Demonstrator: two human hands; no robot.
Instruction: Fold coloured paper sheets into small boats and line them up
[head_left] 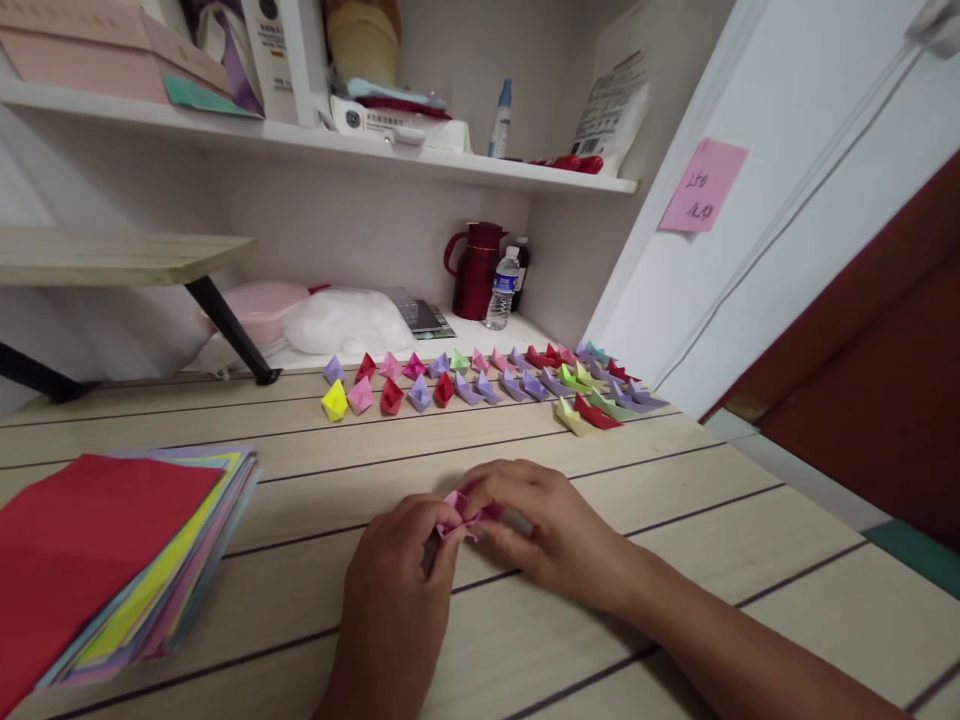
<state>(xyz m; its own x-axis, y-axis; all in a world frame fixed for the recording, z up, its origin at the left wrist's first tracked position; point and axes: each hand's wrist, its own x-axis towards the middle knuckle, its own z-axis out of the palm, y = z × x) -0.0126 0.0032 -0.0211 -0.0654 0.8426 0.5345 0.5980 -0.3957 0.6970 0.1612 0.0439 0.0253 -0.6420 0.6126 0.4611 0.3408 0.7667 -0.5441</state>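
Between both hands, low over the middle of the table, is a small pink folded paper piece (pixel 452 503), partly covered by fingers. My left hand (pixel 409 560) pinches its near left side between thumb and fingers. My right hand (pixel 529 510) grips its right side, with the thumb below and the fingers curled over the top. The exact folded shape is hidden. Beyond the hands stand rows of small folded paper boats, among them a yellow boat (pixel 335 401), a red boat (pixel 391 395) and a pale yellow boat (pixel 574 417).
A stack of coloured paper sheets (pixel 105 540), red on top, lies at the left. Behind it stands a small wooden riser (pixel 112 258) with black legs. A red jug (pixel 478 270) and a water bottle (pixel 502 290) stand at the back, under a white shelf (pixel 525 177).
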